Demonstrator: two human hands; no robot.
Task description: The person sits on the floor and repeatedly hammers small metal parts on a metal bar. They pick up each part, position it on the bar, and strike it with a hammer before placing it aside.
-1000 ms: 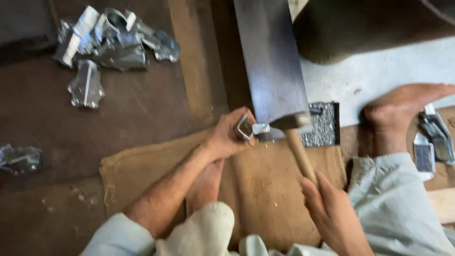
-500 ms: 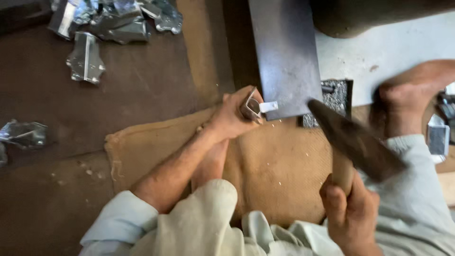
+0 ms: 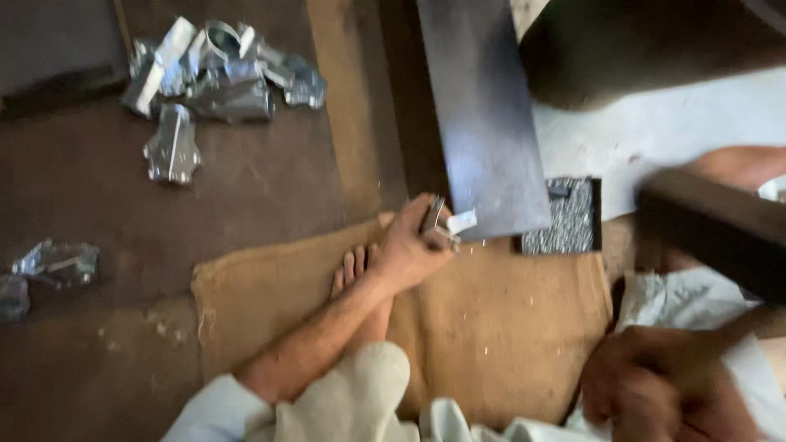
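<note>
A small bent piece of shiny sheet metal (image 3: 449, 223) is pinched tight in the left hand (image 3: 409, 245), held right against the lower edge of a flat, dark steel slab (image 3: 483, 115), all over a coarse burlap mat (image 3: 499, 319). A blurred dark hammer head (image 3: 712, 229) is raised on a wooden handle, gripped in the closed right hand (image 3: 655, 393). More stamped, silvery metal pieces (image 3: 213, 69) are heaped loose on the brown floor, no container in sight.
</note>
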